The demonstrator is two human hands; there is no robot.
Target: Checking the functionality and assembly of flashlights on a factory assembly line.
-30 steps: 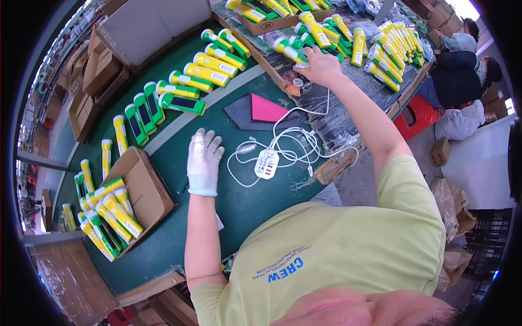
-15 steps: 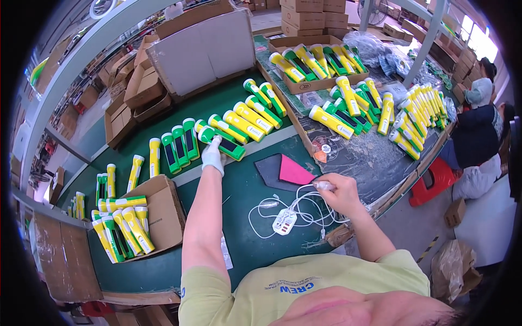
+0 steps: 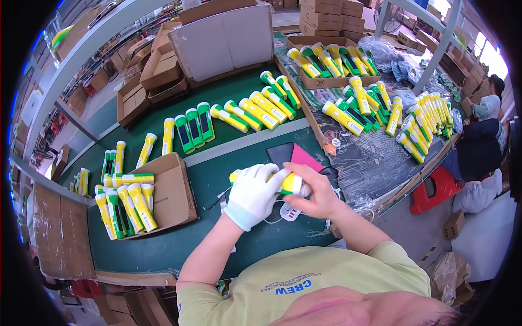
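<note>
Green felt covers the long tabletop [image 3: 255,239], and across it lie rows of yellow and green flashlights [image 3: 255,106], with more heaped on the mesh stand [image 3: 370,163] at the right and stacked in an open cardboard box [image 3: 168,190] at the left. At the front edge sits a dark pad with a pink sheet [image 3: 304,156] on it, and a tangle of white cable with a small white plug block [image 3: 291,213] lies just beneath the hands. Both hands meet above that cable on a single yellow flashlight [image 3: 288,183], lifted clear of the felt. Her gloved left hand [image 3: 253,195] is wrapped round the barrel, its grip clamped on the body; the bare right hand [image 3: 318,193] is closed over the head end, fingers curled round the lens cap. It looks like light, stiff moulded plastic, smooth and a little slippery, so the barrel seems the safest place to hold, and the glove should help there. I would guess the lens end is the fragile part.
</note>
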